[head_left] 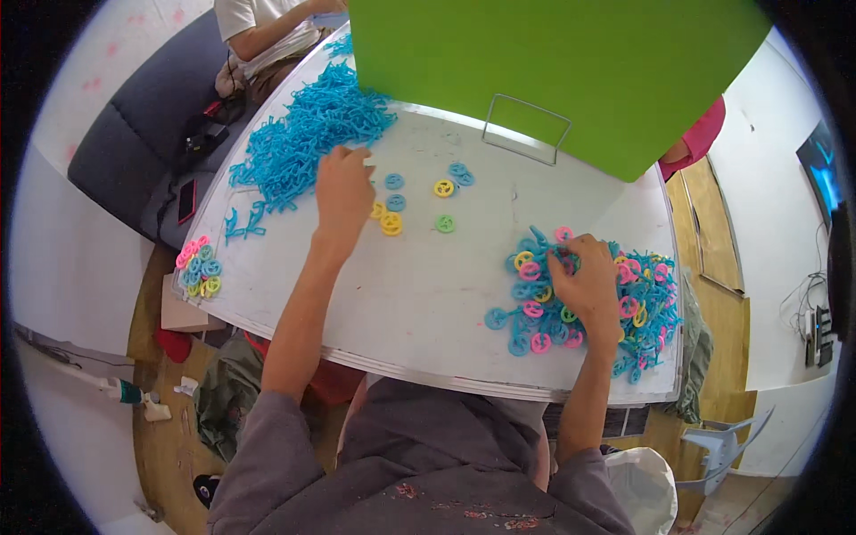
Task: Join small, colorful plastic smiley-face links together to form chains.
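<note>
My left hand (346, 189) is closed, its fingers bent together beside the right edge of a large heap of blue plastic stick-like pieces (294, 147). What its fingertips hold, if anything, is too small to tell. Over a mixed pile of blue pieces with coloured wheels (637, 308) at the right, my right hand (588, 283) curls thumb and fingers inward. Its grip is partly hidden among the pieces. Between my hands lie loose plastic wheels: two blue wheels (395, 203), yellow wheels (391, 224), a green wheel (445, 224) and another yellow wheel (443, 188) near more blue ones (460, 173).
A tall green panel (553, 71) with a wire frame (528, 129) rises at the table's far side. Small wheels in several colours (201, 266) sit at the left corner of the white table (428, 312). Beyond, a person in a white shirt (267, 36) sits on a dark sofa (134, 152).
</note>
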Action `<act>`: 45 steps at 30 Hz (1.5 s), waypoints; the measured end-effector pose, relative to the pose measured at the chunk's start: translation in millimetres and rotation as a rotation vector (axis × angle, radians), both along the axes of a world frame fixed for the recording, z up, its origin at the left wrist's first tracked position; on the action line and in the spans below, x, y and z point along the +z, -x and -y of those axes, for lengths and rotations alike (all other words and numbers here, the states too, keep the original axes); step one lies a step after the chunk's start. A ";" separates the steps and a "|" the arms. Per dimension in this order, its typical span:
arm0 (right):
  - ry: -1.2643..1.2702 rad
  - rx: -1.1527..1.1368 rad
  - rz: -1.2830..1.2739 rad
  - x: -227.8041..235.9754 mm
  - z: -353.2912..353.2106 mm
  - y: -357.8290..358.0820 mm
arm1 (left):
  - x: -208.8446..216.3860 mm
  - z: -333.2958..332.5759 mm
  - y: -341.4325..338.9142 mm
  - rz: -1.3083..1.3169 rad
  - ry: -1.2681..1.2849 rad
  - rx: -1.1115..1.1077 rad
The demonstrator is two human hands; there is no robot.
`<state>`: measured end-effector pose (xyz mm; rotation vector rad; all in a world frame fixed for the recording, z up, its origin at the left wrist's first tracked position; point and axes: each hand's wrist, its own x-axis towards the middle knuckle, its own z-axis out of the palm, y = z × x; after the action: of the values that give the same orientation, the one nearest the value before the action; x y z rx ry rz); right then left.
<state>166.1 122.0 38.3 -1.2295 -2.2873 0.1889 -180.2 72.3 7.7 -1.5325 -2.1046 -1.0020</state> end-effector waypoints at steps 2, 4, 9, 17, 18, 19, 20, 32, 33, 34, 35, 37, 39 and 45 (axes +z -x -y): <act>0.035 -0.003 -0.078 -4.4 0.9 3.5 | -12.8 0.3 24.6 -0.102 0.120 0.169; 0.070 -0.009 -0.156 -3.9 3.6 9.7 | -20.5 3.7 38.9 -0.084 0.217 0.175; 0.008 0.052 -0.154 1.8 6.7 18.4 | -21.5 -0.4 43.6 0.047 0.345 0.162; -0.111 0.160 -0.419 8.0 14.0 36.2 | 22.1 3.4 3.0 0.348 -0.021 -0.201; -0.121 0.194 -0.473 8.2 16.3 39.6 | 29.1 3.4 -11.0 0.351 -0.018 -0.212; -0.120 0.191 -0.474 8.9 19.6 44.3 | 41.9 7.8 -27.5 0.552 0.115 -0.415; -0.048 0.215 -0.496 8.8 21.7 47.1 | 44.8 7.4 -45.3 0.756 0.250 -0.627; 0.481 0.268 -0.877 -15.6 30.0 61.5 | 18.6 22.0 -124.1 0.635 -0.032 -0.786; 0.519 0.233 -0.875 -17.9 28.4 60.7 | 18.4 22.0 -122.9 0.569 -0.027 -0.820; 0.522 0.240 -0.874 -19.1 26.8 61.0 | 18.6 20.8 -119.9 0.569 -0.029 -0.813; 0.540 0.205 -0.949 -19.9 24.7 61.7 | 17.7 16.5 -114.7 0.556 -0.027 -0.734; 0.563 0.177 -1.021 -18.5 22.9 60.3 | 7.3 1.2 -92.6 0.510 -0.094 -0.564; 0.600 0.256 -1.107 -14.6 21.7 56.7 | -1.2 -2.0 -56.4 0.300 -0.034 -0.395; 0.705 0.282 -1.082 -6.7 26.6 60.7 | -17.7 -1.1 -20.0 0.170 0.325 -0.126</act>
<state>105.4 95.4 31.5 -0.7334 -1.3966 1.4561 -160.2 73.5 -10.0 -1.8084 -2.4101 -0.8917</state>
